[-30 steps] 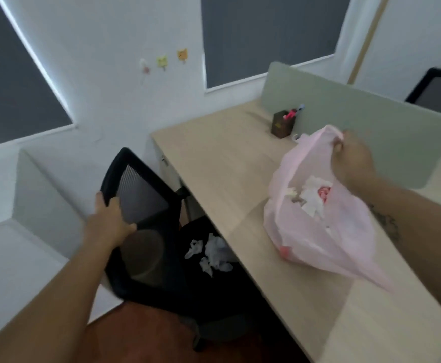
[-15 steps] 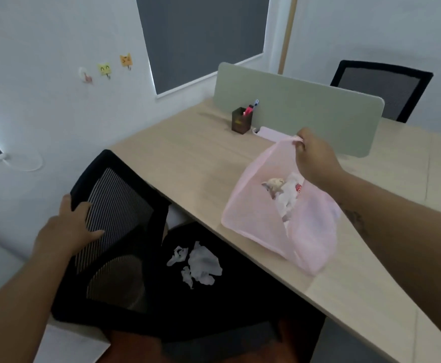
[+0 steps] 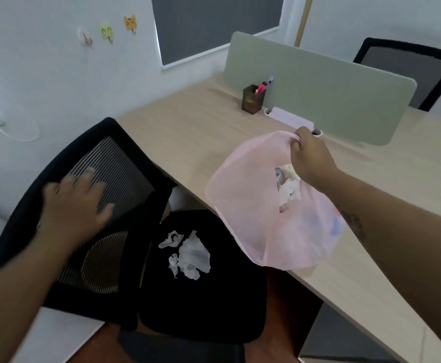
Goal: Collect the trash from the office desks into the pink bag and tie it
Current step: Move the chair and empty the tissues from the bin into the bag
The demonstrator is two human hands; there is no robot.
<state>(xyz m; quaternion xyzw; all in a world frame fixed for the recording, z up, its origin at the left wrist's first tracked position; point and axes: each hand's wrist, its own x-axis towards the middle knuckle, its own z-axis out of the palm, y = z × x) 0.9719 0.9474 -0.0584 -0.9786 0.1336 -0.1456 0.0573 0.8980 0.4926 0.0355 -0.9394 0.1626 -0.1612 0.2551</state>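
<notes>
The right hand (image 3: 311, 158) pinches the top edge of the pink bag (image 3: 253, 218) with curled fingers. The bag hangs down from that hand. It is long from top to bottom, and its closed end points at the floor. It hangs over the near edge of the counter (image 3: 188, 137), just beside the black chair (image 3: 214, 305). Some trash (image 3: 288, 189) shows inside. White crumpled paper (image 3: 193, 255) lies on the chair seat. The left hand (image 3: 75, 203) is blurry, with its fingers spread over the chair back.
</notes>
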